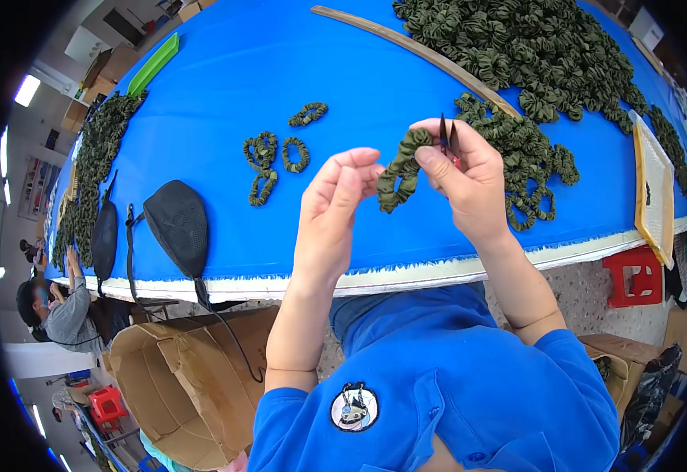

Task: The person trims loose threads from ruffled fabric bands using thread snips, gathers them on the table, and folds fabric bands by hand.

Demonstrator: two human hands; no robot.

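A dark green fabric scrunchie (400,175) hangs over the blue tabletop, pinched at its upper end by my right hand (463,177). Small pointed scissors (449,140) with red at the handle are also tucked in that hand, blades up and slightly parted. My left hand (332,206) is just left of the scrunchie with its fingers curled loosely and the thumb apart; whether a fingertip touches the fabric I cannot tell. Several loose scrunchies (295,155) lie on the table beyond my left hand. Behind my right hand is a small heap of scrunchies (516,149).
A wooden strip (422,51) borders a large scrunchie pile (516,47). Black mesh bags (176,224) and a green tray (154,64) lie to the left. A yellow-framed board (653,189) stands right. Below are a cardboard box (194,385) and red stool (634,279). A person (68,315) sits left.
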